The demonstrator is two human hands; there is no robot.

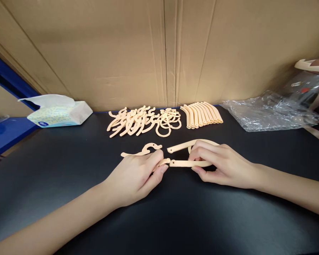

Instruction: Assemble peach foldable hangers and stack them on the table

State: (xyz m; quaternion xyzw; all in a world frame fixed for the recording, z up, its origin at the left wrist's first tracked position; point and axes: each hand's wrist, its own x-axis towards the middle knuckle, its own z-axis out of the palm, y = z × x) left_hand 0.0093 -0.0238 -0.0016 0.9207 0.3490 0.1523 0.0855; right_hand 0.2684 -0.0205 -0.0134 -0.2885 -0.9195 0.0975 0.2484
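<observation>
My left hand (140, 173) is closed in a pinch on a small beige plastic hanger piece (163, 162), most of it hidden by the fingers. Its tip meets, or nearly meets, the holed end of a curved beige hanger arm (182, 163). That arm is gripped between thumb and fingers of my right hand (223, 163). Just behind it is a second hanger arm (183, 145), partly covered by the right fingers; I cannot tell if it is held too. A beige hook-shaped hanger piece (145, 150) shows beyond the left knuckles, its lower side hidden.
At the back lie a heap of hook pieces (134, 120), several ring-like pieces (163, 131) and a row of curved arms (202, 115). A tissue pack (60, 111) stands left, clear plastic bags (268, 111) right. Cardboard (108, 53) walls off the black table (175, 219).
</observation>
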